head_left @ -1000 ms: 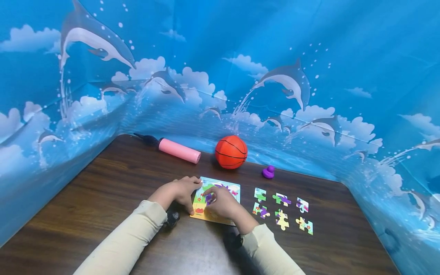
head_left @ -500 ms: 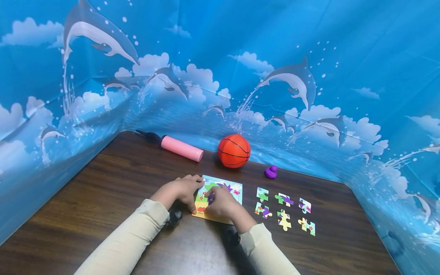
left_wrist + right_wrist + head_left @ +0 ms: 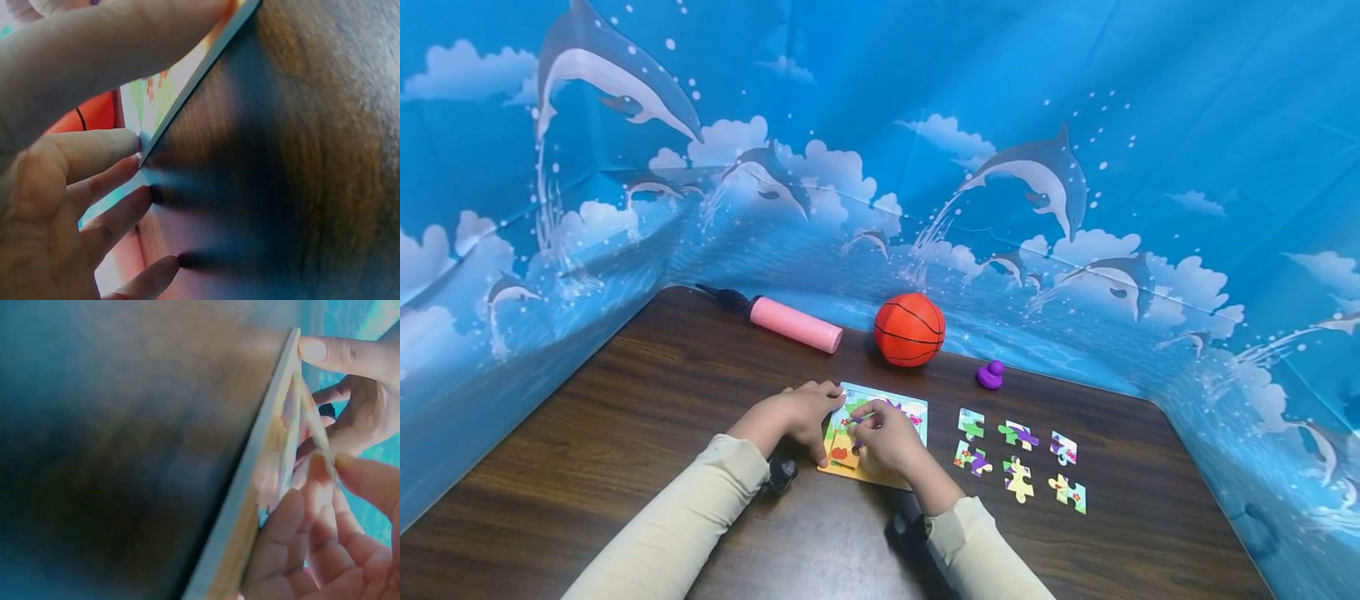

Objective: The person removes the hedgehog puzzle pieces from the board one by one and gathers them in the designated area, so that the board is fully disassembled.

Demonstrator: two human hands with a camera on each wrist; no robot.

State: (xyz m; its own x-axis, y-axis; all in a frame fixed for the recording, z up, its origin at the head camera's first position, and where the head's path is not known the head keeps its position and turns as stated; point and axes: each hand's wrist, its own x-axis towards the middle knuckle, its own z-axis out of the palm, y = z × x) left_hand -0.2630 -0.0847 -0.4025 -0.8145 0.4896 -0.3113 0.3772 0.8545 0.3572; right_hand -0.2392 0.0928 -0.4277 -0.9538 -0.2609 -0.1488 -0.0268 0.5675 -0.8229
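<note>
A colourful jigsaw board [image 3: 867,477] lies in the middle of the dark table. My left hand [image 3: 796,417] steadies its left side, thumb at the near corner and index finger at the far corner; the other fingertips reach down to the table in the left wrist view. Over the board, my right hand [image 3: 891,437] pinches a thin puzzle piece [image 3: 317,422] between thumb and fingers. In the right wrist view that piece stands tilted up from the board, its far end close to the left thumb [image 3: 322,350]. My right hand hides part of the printed picture.
Several loose puzzle pieces [image 3: 1018,480] lie in two rows right of the board. Behind stand an orange basketball [image 3: 910,330], a pink hand pump [image 3: 796,324] and a small purple toy [image 3: 991,375]. A blue dolphin curtain [image 3: 880,150] encloses the table.
My right hand has lifted slightly and its fingers have drawn up, tilting the puzzle piece off the board. The left hand keeps its place; the loose pieces lie as before.
</note>
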